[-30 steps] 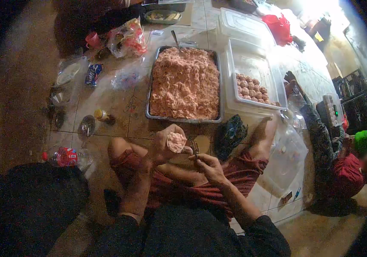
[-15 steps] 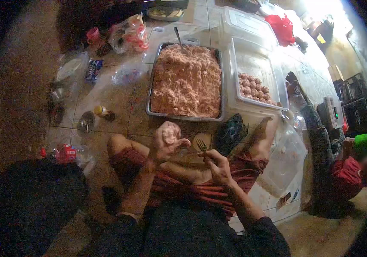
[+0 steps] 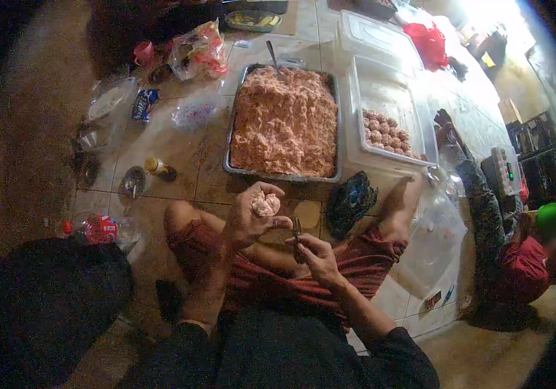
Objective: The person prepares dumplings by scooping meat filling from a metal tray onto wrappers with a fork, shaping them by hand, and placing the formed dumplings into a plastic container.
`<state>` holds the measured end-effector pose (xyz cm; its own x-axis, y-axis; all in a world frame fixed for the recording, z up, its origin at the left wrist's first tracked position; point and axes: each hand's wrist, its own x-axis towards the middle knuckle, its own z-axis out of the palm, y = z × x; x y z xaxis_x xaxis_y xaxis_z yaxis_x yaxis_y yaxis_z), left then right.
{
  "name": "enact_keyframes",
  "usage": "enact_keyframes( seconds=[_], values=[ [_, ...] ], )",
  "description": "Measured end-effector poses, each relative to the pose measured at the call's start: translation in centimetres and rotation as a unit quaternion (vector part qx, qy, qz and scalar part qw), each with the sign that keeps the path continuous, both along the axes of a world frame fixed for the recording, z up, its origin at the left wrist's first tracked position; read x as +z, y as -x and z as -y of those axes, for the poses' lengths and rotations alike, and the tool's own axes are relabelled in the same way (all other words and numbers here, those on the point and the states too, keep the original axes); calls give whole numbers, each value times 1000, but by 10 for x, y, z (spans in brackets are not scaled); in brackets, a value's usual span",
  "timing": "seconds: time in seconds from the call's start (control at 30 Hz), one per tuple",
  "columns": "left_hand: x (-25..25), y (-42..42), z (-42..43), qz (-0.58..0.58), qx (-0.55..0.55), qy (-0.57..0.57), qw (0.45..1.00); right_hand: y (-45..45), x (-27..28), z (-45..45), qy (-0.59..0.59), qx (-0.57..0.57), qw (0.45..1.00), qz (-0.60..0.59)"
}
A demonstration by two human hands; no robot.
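Note:
A rough lump of minced meat (image 3: 265,204) rests in the cupped palm of my left hand (image 3: 242,223), whose fingers and thumb curve around its sides. My right hand (image 3: 320,259) grips a fork (image 3: 298,231) by its handle, tines up, close to my left thumb and apart from the lump. Just beyond my hands is a large metal tray (image 3: 278,176) heaped with pink minced meat (image 3: 284,123). A spoon (image 3: 271,53) stands in its far side. On the right, a clear plastic box (image 3: 427,133) holds rows of meatballs (image 3: 385,131) at its near end.
A black plastic bag (image 3: 350,202) lies by my right knee. To the left are a yellow-capped jar (image 3: 154,165), a small metal bowl (image 3: 133,181), a blue packet (image 3: 145,105) and a red-labelled bottle (image 3: 101,229). Another person (image 3: 523,269) in red is at the right.
My right hand has moved left and slightly down with the fork, which has turned. My left hand has tilted, and the lump in it has shifted slightly right.

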<state>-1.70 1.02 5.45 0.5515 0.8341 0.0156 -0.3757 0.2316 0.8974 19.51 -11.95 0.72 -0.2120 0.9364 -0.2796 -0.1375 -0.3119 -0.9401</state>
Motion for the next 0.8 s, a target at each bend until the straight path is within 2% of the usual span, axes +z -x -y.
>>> enact_keyframes(
  seconds=[0.03, 0.1, 0.13, 0.17, 0.23, 0.33, 0.4, 0.43, 0.53, 0.6, 0.67, 0.73, 0.8],
  values=[
    [8, -2, 5, -209, 94, -198, 953, 1, -7, 1, 0, 0, 1000, 1],
    [1, -6, 8, -227, 101, -206, 947, 6, -20, 0, -100, -20, 994, 43],
    [-4, -9, 8, -245, 107, -214, 940, 10, -20, -3, -101, -21, 994, 44],
    [-11, -15, 11, -244, 106, -213, 940, 16, -21, -6, -174, -51, 978, 100],
    [-20, -27, 17, -303, 81, -300, 901, 28, 0, -16, -243, -80, 954, 156],
    [-15, -19, 9, -285, 79, -288, 911, 29, 41, -28, -264, -94, 942, 187],
    [-9, -9, 3, -268, 71, -273, 921, 3, 55, -25, -210, -31, 914, 345],
    [-7, -4, 0, -259, 67, -266, 926, -7, 57, -24, -232, -72, 908, 340],
    [-14, 4, 0, -289, 18, -202, 936, -22, 88, -22, -270, -65, 890, 362],
    [-13, -2, -4, -303, 56, -296, 904, -21, 100, -24, -284, -53, 882, 372],
    [-10, -6, -2, -321, 38, -279, 904, -20, 104, -25, -249, 14, 885, 393],
    [-10, -8, -3, -339, 23, -263, 903, -18, 98, -26, -251, 19, 882, 399],
    [-18, -9, -6, -393, -9, -276, 877, -14, 94, -27, -251, 26, 880, 404]
  ],
)
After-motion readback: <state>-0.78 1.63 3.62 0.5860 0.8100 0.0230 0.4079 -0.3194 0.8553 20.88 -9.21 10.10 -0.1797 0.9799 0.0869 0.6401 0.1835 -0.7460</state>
